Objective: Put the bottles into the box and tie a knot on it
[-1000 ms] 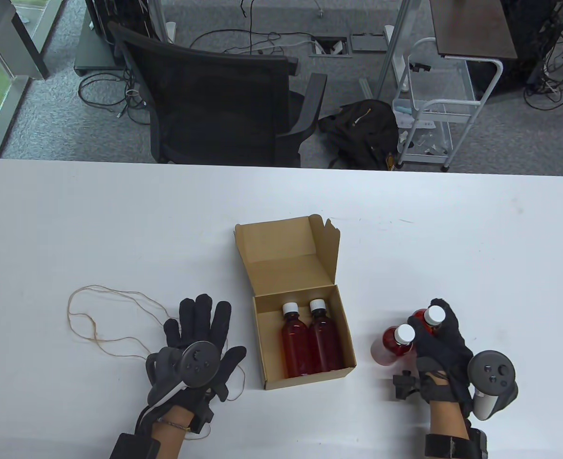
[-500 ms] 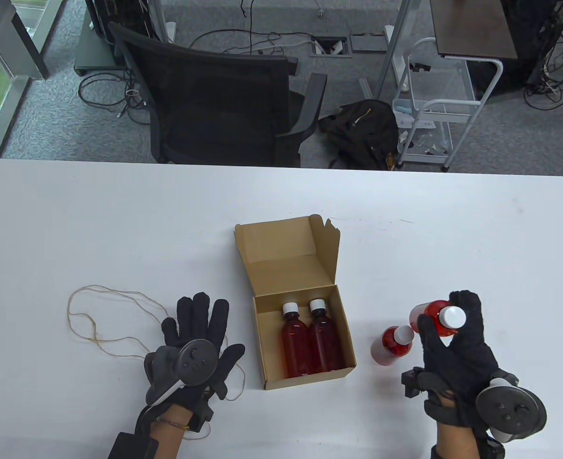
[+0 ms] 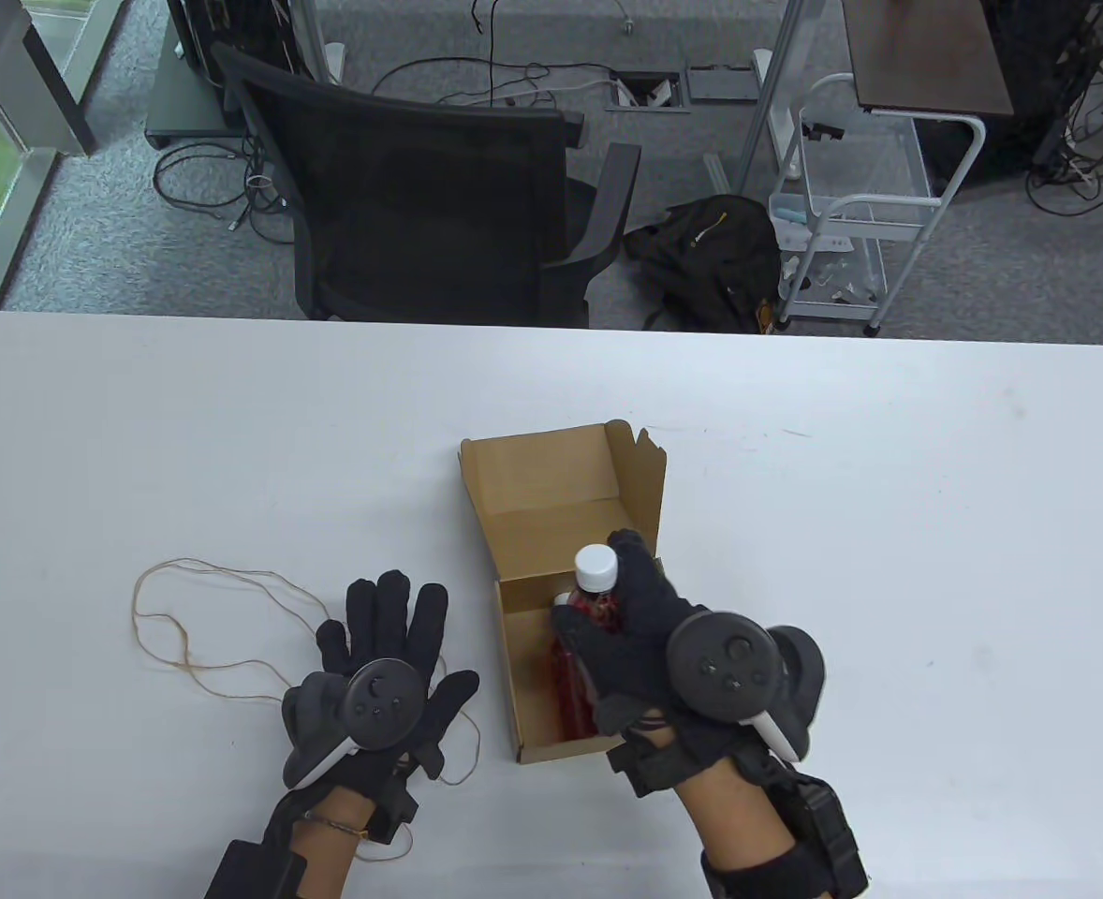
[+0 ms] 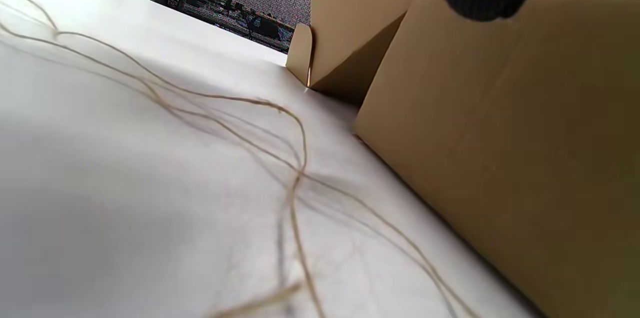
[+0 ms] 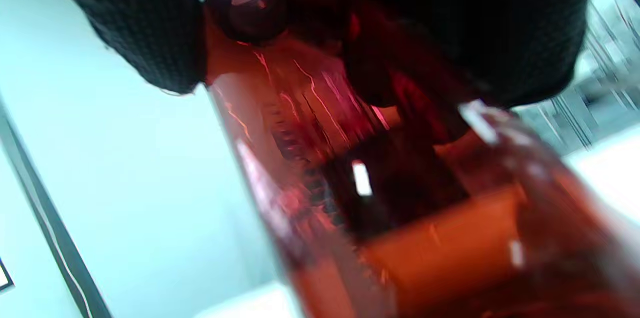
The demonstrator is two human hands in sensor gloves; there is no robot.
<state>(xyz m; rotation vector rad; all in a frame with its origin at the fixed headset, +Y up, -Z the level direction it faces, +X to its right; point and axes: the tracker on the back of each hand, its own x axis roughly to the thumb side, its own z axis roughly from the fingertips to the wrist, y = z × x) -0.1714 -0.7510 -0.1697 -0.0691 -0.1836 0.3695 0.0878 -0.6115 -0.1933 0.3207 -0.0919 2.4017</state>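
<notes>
My right hand (image 3: pixel 608 599) grips a red bottle with a white cap (image 3: pixel 596 566) and holds it over the open cardboard box (image 3: pixel 514 674). In the right wrist view the red bottle (image 5: pixel 350 183) fills the frame under my gloved fingers (image 5: pixel 140 23). One red bottle (image 3: pixel 566 679) lies in the box at its left side; the rest of the inside is hidden under my hand. My left hand (image 3: pixel 392 618) lies flat on the table left of the box, fingers spread, on the thin brown string (image 3: pixel 168 618). The left wrist view shows the string (image 4: pixel 295 178) and the box wall (image 4: pixel 500 133).
The box lid (image 3: pixel 542 487) stands open at the far side. The white table (image 3: pixel 889 524) runs wide on both sides. A black office chair (image 3: pixel 420 178) and a white cart (image 3: pixel 851 215) stand beyond the far edge.
My right hand has carried its bottle left from the table's right side to above the box. The bottle that stood right of the box is now out of sight. The left hand has stayed put.
</notes>
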